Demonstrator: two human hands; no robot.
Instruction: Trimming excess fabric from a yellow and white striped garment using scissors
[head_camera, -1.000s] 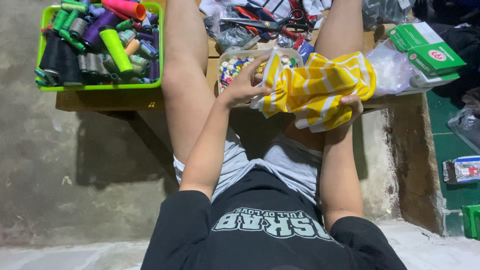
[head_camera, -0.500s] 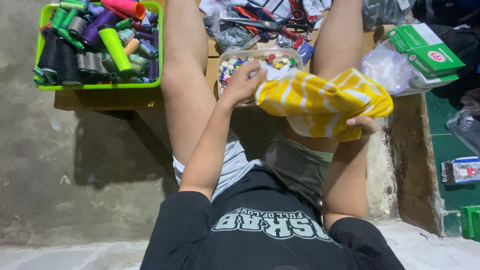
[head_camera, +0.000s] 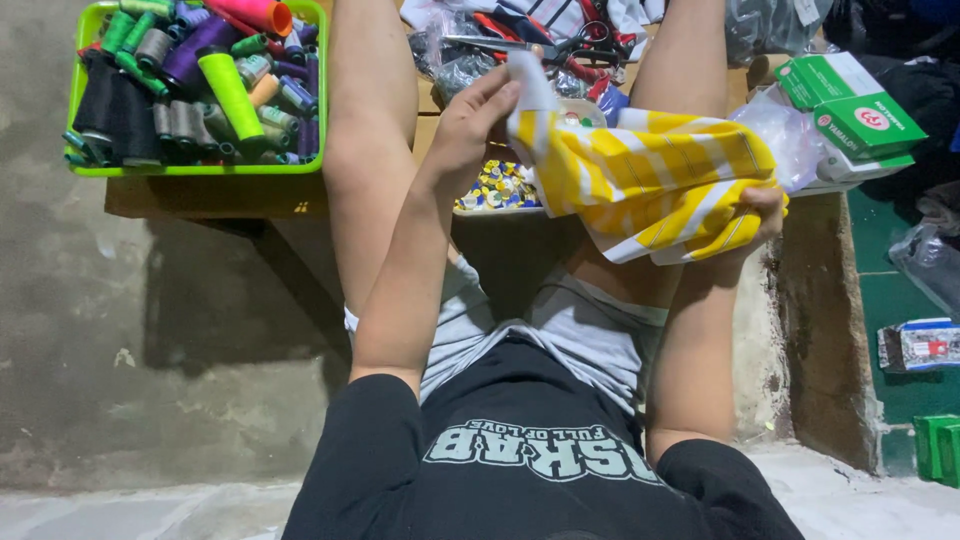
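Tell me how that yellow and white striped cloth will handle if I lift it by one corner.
Probably floppy: the striped cloth sags in folds between the left hand and right hand. Likely light, since fingertips pinch its corner. Unlikely to slip much; it bunches where gripped.

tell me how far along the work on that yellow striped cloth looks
Done: nothing finished shows; no stitching can be made out. In hand: the left hand pinches a white edge of the yellow-and-white striped cloth, and the right hand grips the bunched far end. Left: the scissors and the green tray of thread spools lie untouched.
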